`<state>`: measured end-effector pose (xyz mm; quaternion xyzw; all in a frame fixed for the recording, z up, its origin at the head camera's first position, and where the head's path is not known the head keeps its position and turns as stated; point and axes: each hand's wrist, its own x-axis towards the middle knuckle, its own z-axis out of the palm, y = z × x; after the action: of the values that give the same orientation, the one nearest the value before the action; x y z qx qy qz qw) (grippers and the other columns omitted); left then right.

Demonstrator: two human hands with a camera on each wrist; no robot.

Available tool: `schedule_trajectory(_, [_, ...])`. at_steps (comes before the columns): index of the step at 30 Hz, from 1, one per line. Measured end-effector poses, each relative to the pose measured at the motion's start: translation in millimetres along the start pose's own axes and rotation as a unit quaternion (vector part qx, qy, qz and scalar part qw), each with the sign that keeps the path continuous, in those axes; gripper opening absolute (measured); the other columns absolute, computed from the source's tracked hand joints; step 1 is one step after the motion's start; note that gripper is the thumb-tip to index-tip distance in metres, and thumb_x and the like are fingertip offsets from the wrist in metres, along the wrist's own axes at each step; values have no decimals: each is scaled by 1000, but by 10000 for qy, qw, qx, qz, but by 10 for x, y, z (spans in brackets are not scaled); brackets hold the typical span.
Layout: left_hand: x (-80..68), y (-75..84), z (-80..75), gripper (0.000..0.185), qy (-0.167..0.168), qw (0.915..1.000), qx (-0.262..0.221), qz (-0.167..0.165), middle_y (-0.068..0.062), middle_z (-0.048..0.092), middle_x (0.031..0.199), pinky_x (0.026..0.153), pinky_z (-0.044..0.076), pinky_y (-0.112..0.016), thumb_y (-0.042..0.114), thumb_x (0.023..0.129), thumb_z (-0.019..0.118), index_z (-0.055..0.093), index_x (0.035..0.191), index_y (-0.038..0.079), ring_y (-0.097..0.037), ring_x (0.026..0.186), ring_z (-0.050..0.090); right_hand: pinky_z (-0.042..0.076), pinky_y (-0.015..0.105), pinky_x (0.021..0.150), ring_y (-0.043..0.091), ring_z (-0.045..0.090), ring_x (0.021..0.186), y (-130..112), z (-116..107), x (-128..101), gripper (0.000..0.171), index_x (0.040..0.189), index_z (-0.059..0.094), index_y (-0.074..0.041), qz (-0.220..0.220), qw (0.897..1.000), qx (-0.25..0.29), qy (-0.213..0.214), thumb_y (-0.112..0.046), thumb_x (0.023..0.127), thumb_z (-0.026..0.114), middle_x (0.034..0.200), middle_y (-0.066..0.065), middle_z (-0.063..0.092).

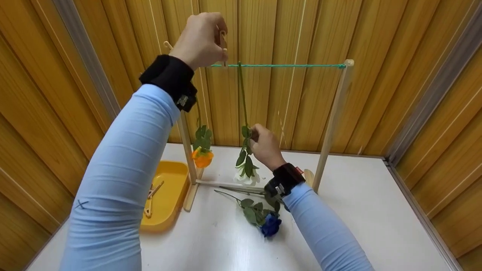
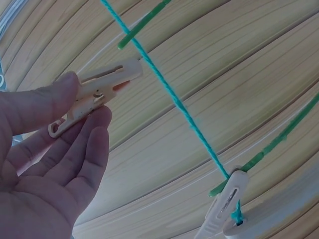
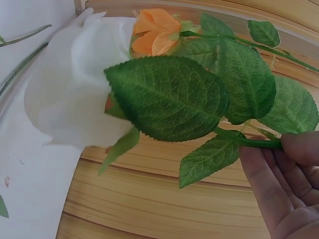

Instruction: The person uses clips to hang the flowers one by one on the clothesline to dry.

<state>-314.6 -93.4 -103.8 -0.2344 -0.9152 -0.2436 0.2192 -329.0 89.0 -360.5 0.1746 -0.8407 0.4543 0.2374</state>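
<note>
Above the teal string [image 1: 286, 66], my left hand [image 1: 203, 39] pinches a pale clothespin [image 2: 97, 94] between thumb and fingers, close to the string. My right hand [image 1: 265, 146] holds the stem of a white rose [image 1: 246, 175] among its leaves. The rose hangs head down, and its stem end [image 2: 134, 35] crosses the string near the clothespin. Further left an orange rose [image 1: 202, 157] hangs upside down, its stem fastened to the string by another clothespin [image 2: 224, 204].
A wooden frame [image 1: 331, 124] carries the string. On the white table, a blue rose [image 1: 271, 226] lies below the frame beside further stems. The yellow tray [image 1: 171, 222] at left holds several clothespins [image 1: 149, 207], partly hidden by the left sleeve. Wood-patterned walls stand behind.
</note>
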Motion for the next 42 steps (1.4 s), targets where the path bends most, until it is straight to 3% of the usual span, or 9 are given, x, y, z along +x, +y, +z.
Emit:
schedule_trajectory(11, [163, -84, 26, 23, 231, 9992, -307, -123, 4, 56, 83, 72, 47, -24, -5, 87, 74, 64, 106, 4, -6, 74, 52, 55, 40, 74, 29, 66, 79, -31, 117, 46, 12, 94, 65, 4, 116, 9999, 14, 5, 11, 85, 64, 84, 15, 70])
schedule_trajectory(19, [215, -128, 80, 18, 387, 9983, -348, -247, 5, 56, 77, 69, 48, -22, -10, 87, 70, 69, 97, 4, -7, 73, 53, 55, 40, 75, 31, 67, 80, -53, 229, 94, 12, 95, 66, 5, 139, 9998, 83, 127, 12, 85, 65, 85, 18, 70])
schedule_trajectory(27, [245, -160, 74, 23, 541, 9971, -418, -345, 6, 55, 78, 67, 48, -21, -14, 88, 65, 70, 96, 7, -6, 73, 53, 55, 42, 79, 31, 67, 83, -118, 289, 145, 15, 98, 67, 4, 357, 9994, 13, 30, 12, 85, 65, 88, 18, 72])
schedule_trajectory(42, [245, -275, 159, 18, 460, 9931, -850, -670, 7, 63, 82, 74, 45, -22, 1, 85, 81, 73, 101, 4, -6, 80, 53, 55, 39, 79, 29, 68, 84, -208, 390, 234, 15, 99, 68, 3, 411, 9991, -44, 27, 9, 86, 65, 88, 16, 72])
